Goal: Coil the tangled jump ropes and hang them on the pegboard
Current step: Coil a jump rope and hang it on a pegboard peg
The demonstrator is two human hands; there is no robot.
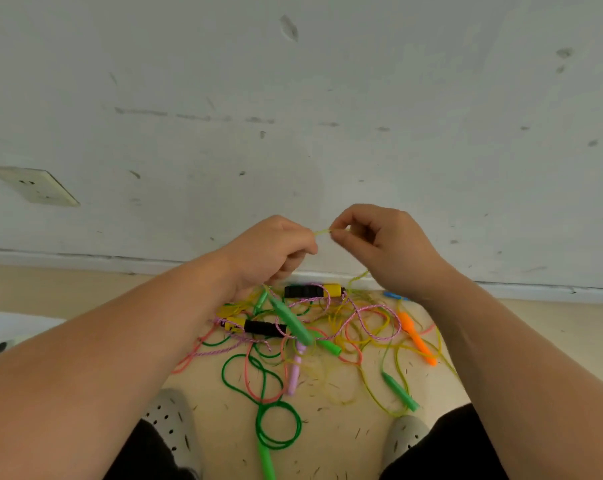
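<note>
Between my hands, in front of the wall (293, 150), a short stretch of thin yellow rope (322, 232) is pulled taut. It runs nearly level, left to right. My left hand (272, 252) is curled around one end of that stretch, and my right hand (376, 244) pinches the other end between thumb and forefinger. From under my right hand the same yellow cord drops toward the heap below.

As I judge it, I am only at the start: I am teasing one rope free, and nothing is coiled properly yet. The tangle of ropes (328, 327) lies on the floor (85, 296) between my feet and the wall, with pink, yellow, green and braided cords crossing each other. Two black-and-yellow handles (312, 291) lie roughly sideways, a green handle (291, 322) slants across the middle, and an orange handle (416, 336) angles down to the right. Nearer me a green rope (279, 424) sits in loose loops (not a tidy coil, I would say).

No pegboard is in view, so all the hanging is left to do. A wall socket (36, 185) sits far to the left.
</note>
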